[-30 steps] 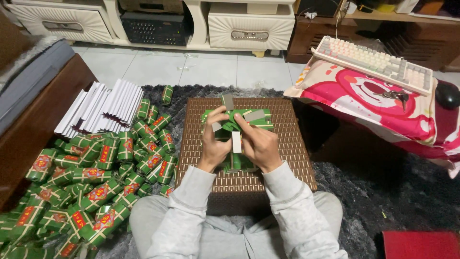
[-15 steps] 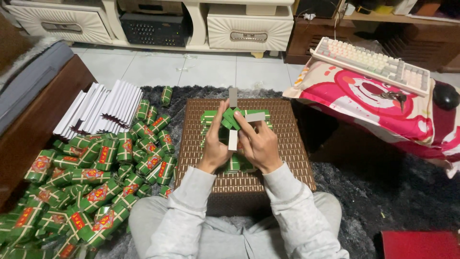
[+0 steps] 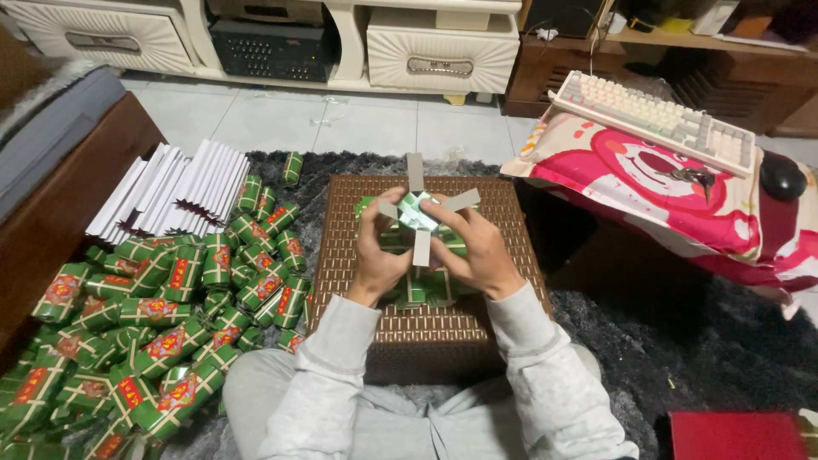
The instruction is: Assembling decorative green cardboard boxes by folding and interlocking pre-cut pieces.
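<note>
Head view | left hand [image 3: 375,255] and right hand [image 3: 473,251] clasped on green folded box [image 3: 417,213] held between fingertips | wicker stool [image 3: 503,307] just beneath hands

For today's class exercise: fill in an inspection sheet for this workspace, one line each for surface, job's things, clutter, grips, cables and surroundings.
Surface: brown woven stool on a dark shaggy rug.
Job's things: green folded box with grey flaps splayed out, held up; flat green pieces lie on the stool beneath.
Clutter: pile of finished green boxes at the person's left; stack of white card sheets behind it.
Grips: left hand and right hand both closed on the box.
Cables: nothing seen.
Surroundings: keyboard on a pink cushion; white cabinet; tiled floor.
</note>
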